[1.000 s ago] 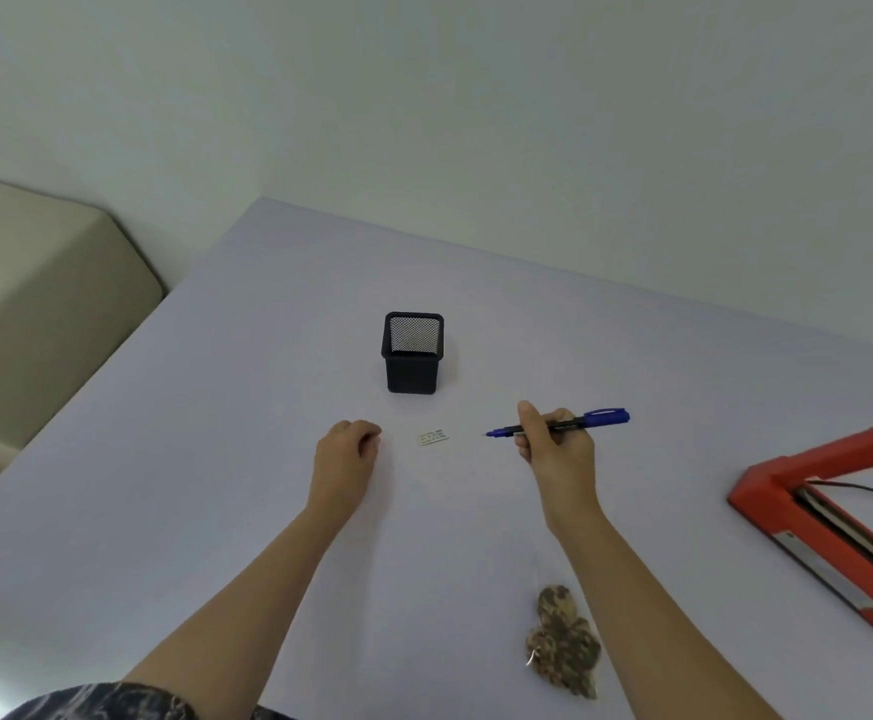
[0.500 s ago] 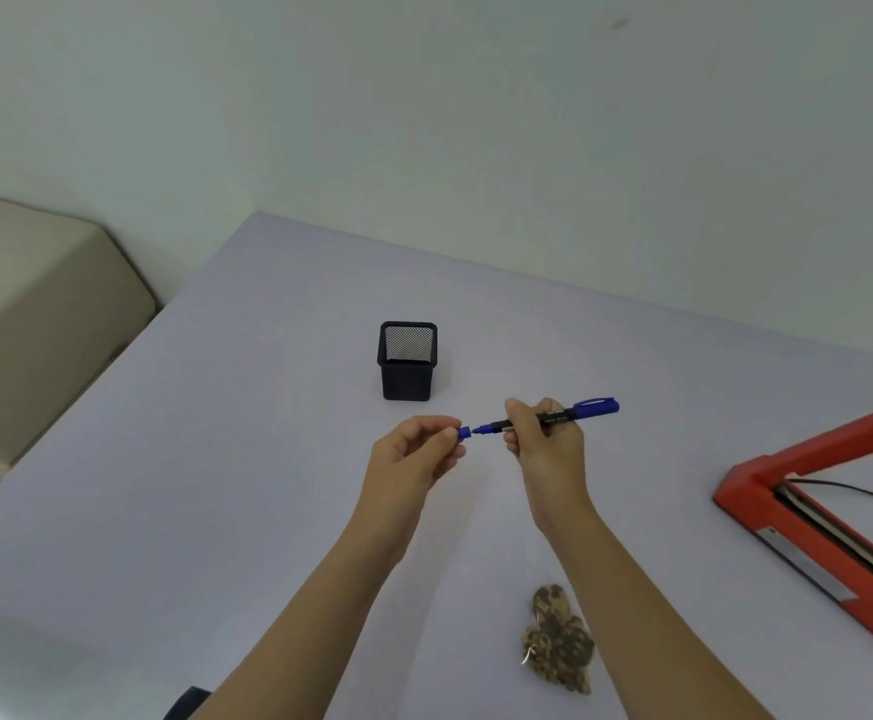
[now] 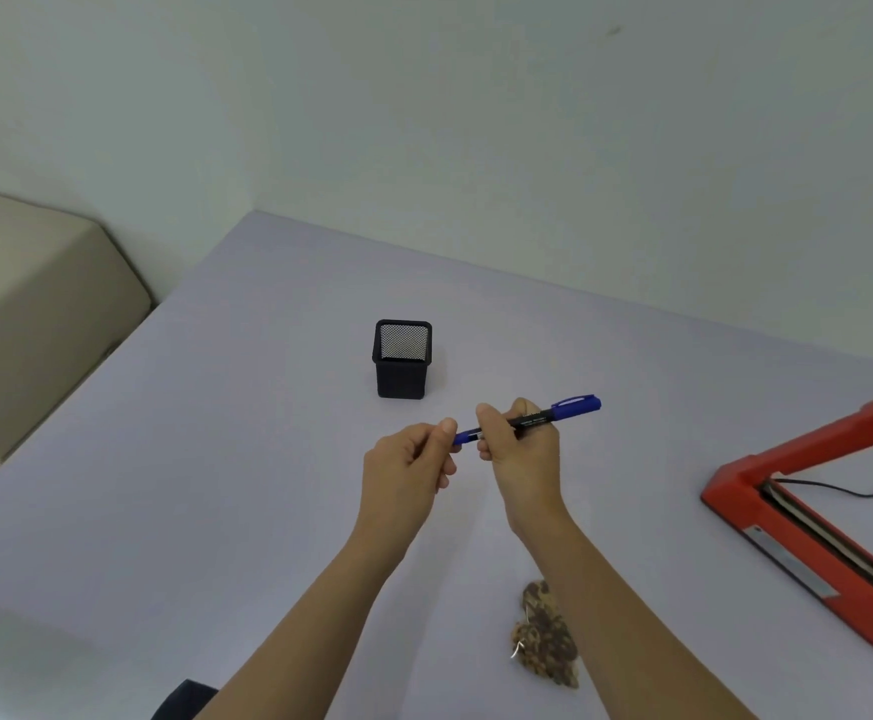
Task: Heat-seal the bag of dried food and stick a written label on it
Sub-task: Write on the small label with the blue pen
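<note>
My right hand [image 3: 520, 449] grips the black barrel of a blue marker pen [image 3: 554, 414], held level above the table. My left hand [image 3: 408, 470] pinches the blue cap at the pen's left end [image 3: 463, 437]. A clear bag of brown dried food [image 3: 546, 636] lies on the table near me, partly behind my right forearm. An orange heat sealer [image 3: 808, 522] with its arm raised sits at the right edge. The small label is hidden behind my hands.
A black mesh pen holder [image 3: 402, 358] stands on the pale lilac table [image 3: 190, 459] just beyond my hands. The sealer's black cable [image 3: 850, 490] runs off to the right. A beige cushioned seat [image 3: 34, 314] lies past the table's left edge.
My left hand came off the table, rose to the pen's tip end and now pinches the blue cap there. The label it rested beside is now hidden by my hands.
</note>
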`<state>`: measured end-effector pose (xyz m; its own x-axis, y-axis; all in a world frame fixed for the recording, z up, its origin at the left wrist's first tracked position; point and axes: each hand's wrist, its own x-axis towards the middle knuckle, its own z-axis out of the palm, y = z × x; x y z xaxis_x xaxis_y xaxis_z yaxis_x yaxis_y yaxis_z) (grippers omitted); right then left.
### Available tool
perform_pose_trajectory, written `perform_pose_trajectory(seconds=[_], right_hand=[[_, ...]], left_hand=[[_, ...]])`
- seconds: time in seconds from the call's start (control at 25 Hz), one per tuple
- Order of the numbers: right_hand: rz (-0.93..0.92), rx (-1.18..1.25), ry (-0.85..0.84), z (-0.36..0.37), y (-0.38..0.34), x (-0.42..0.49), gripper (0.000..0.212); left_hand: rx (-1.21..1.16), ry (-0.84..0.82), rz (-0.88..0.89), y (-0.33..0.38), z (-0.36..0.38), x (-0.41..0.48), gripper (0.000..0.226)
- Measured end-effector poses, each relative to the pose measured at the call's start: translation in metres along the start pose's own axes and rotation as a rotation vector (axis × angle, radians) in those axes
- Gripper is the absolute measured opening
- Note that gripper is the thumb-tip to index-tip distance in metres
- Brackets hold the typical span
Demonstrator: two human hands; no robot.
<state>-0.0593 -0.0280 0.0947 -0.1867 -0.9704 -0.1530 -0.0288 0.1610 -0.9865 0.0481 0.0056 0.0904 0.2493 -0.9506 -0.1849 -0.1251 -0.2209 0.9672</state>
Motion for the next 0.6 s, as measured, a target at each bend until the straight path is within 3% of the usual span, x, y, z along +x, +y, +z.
perform_pose_trajectory(seconds=[0.16,0.32,0.48,0.6], right_hand=[[-0.014,-0.046,-0.152,-0.001,-0.006,0.008,0.019],[0.018,0.142,-0.025,-0.006,-0.013,0.036,0.015],[-0.223,-0.062,0.01,0.019,-0.02,0.081,0.015],[-0.349,-0.291,-0.108,0.053,-0.021,0.117,0.013]], left_hand=[[0.02,-0.015,0.001,-0.005,-0.008,0.007,0.027],[0.076,0.028,0.037,-0.005,-0.02,0.03,0.027],[0.436,0.07,0.201,-0.004,-0.043,0.084,0.029],[0.798,-0.025,0.153,-0.025,-0.053,0.127,0.058]])
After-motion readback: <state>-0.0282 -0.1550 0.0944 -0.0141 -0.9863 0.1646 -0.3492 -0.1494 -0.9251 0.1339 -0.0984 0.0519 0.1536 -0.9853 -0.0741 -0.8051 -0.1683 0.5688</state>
